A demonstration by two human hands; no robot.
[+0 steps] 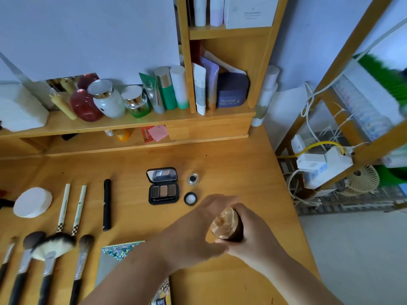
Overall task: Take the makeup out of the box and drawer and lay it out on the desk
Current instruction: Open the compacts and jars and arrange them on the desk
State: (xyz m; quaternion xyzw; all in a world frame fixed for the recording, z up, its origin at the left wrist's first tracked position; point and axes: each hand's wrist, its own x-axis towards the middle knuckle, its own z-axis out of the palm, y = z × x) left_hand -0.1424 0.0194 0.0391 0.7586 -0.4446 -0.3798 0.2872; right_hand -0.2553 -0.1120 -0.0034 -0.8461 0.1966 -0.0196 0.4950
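My right hand (253, 236) grips a dark bottle with a ribbed gold pump top (226, 224) above the wooden desk (231, 164). My left hand (198, 234), blurred, is against the bottle's left side with its fingers around the top. Laid out on the desk are an open brown eyeshadow palette (163, 186), a small open pot (193, 179) and its lid (190, 198), a black mascara tube (107, 204), two white pencils (71, 209), a stack of cotton pads (33, 201), several brushes (44, 260) and a glitter-covered palette (116, 256).
A shelf unit (132, 122) at the back holds bottles, jars and tubes. A small packet (163, 293) lies by my left forearm. The desk's right edge drops to the floor, where a power strip, cables and a small fan (361, 179) sit.
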